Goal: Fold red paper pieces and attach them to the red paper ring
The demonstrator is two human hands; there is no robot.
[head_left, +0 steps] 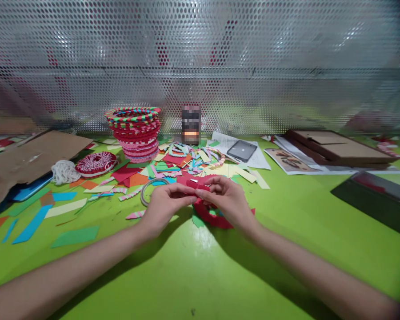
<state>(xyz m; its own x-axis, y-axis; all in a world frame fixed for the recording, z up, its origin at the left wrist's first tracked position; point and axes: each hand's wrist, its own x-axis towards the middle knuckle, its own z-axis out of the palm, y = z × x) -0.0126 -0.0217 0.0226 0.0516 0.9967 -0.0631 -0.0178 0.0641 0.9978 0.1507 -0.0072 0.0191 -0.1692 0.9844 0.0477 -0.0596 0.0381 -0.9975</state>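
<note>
Both hands meet over the middle of the green table. My left hand (165,205) pinches the left end of a small red piece (200,186), which has a light spot on top. The fingers of my right hand (228,200) close on the right side of the same piece. Beneath and beside my right hand lies a red curved strip (215,218), partly hidden by the hand. A green scrap (197,221) sits next to it. Just left of my left hand is a greyish ring (146,193).
Colored paper scraps (75,236) spread left and behind. A stack of wound rings (136,135), a red-white disc (96,163) and white yarn (64,172) stand back left. Brown boxes (340,149) and a dark box (376,200) lie right. A perforated metal screen (200,53) closes the back.
</note>
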